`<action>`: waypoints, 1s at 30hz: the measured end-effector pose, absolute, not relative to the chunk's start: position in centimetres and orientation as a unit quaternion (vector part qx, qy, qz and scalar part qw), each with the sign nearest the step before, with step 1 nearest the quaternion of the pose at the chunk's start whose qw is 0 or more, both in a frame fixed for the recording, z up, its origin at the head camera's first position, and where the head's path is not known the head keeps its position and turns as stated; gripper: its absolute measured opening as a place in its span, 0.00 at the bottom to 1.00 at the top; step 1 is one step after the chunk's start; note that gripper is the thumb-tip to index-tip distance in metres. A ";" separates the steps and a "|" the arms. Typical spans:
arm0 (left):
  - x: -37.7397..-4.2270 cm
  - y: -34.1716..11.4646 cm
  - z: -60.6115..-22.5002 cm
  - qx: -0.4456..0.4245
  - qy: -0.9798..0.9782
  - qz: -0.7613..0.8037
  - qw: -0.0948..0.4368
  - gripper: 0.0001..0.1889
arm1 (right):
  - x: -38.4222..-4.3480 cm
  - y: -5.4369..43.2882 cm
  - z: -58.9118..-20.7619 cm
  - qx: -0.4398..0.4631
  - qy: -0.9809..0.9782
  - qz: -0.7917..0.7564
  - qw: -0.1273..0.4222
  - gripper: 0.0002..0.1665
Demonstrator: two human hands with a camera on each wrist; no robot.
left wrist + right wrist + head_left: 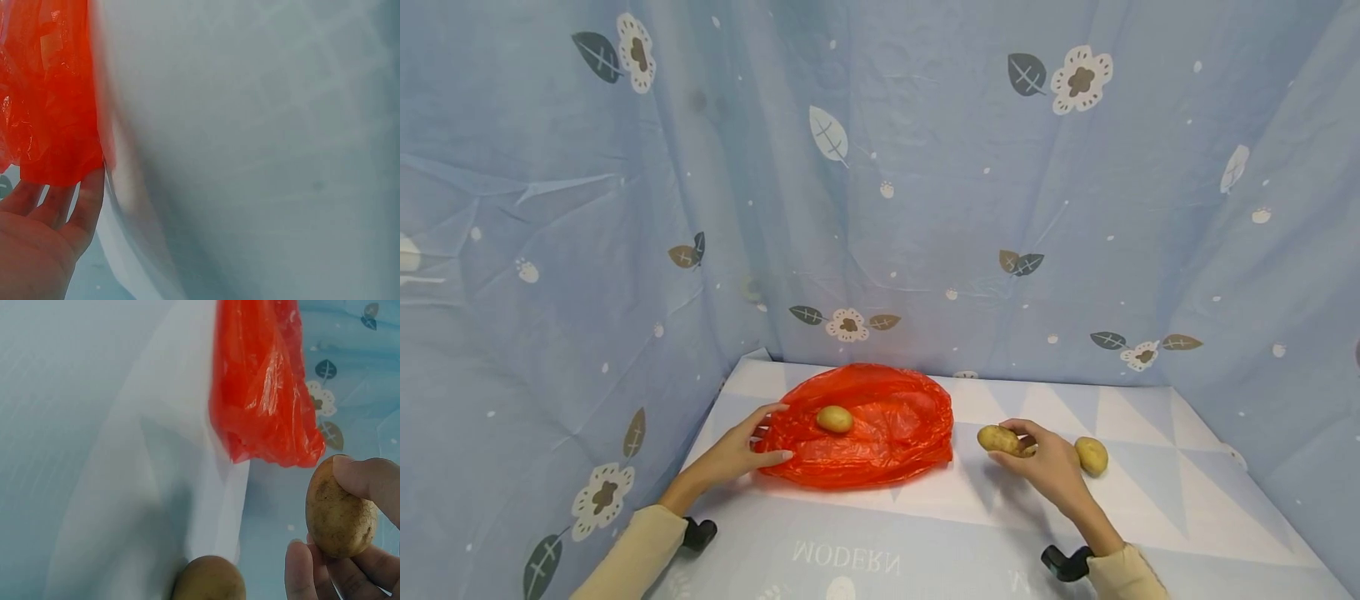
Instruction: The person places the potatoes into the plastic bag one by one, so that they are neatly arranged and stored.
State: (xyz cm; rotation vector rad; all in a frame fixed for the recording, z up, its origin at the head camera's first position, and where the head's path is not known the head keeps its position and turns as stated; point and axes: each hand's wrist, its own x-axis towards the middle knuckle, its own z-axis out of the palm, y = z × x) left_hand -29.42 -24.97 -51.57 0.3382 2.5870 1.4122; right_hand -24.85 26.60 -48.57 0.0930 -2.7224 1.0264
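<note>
A red plastic bag (880,458) lies on the table with its mouth spread wide. One potato (834,419) rests inside it, toward the left. At the bag's left edge, my left hand (745,450) touches the plastic, fingers and thumb spread apart. In the left wrist view the fingertips are hidden behind the red plastic (53,119). My right hand (1048,467) grips another potato (337,509) between thumb and fingers, to the right of the bag. Just right of that hand, a potato (1091,456) sits on the table.
The table is covered by a white and pale blue cloth (1135,500) with a triangle pattern and printed lettering. Blue curtains (925,208) with flowers and leaves hang behind and at both sides. Black wrist devices (1067,564) are worn at both cuffs.
</note>
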 end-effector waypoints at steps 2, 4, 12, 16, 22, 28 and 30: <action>-29.4 -24.9 -51.5 0.117 0.869 0.473 0.087 0.44 | -25.0 26.2 -48.4 0.033 -0.929 0.351 0.112 0.33; -29.4 -25.0 -51.5 0.121 0.869 0.471 0.087 0.43 | -25.1 25.9 -48.2 0.036 -0.925 0.363 0.105 0.33; -29.4 -24.9 -51.5 0.124 0.867 0.475 0.086 0.43 | -26.0 24.2 -47.7 0.047 -0.913 0.396 0.091 0.31; -29.3 -24.8 -51.4 0.116 0.869 0.472 0.087 0.43 | -26.4 23.3 -47.3 0.063 -0.910 0.401 0.089 0.31; -29.4 -24.7 -51.5 0.110 0.873 0.466 0.089 0.44 | -27.0 22.0 -47.1 0.076 -0.904 0.412 0.085 0.30; -29.5 -24.7 -51.7 0.106 0.875 0.463 0.088 0.45 | -27.4 20.5 -47.0 0.088 -0.897 0.424 0.084 0.30; -29.5 -24.7 -51.8 0.104 0.876 0.463 0.088 0.45 | -27.6 20.1 -46.9 0.092 -0.895 0.428 0.084 0.29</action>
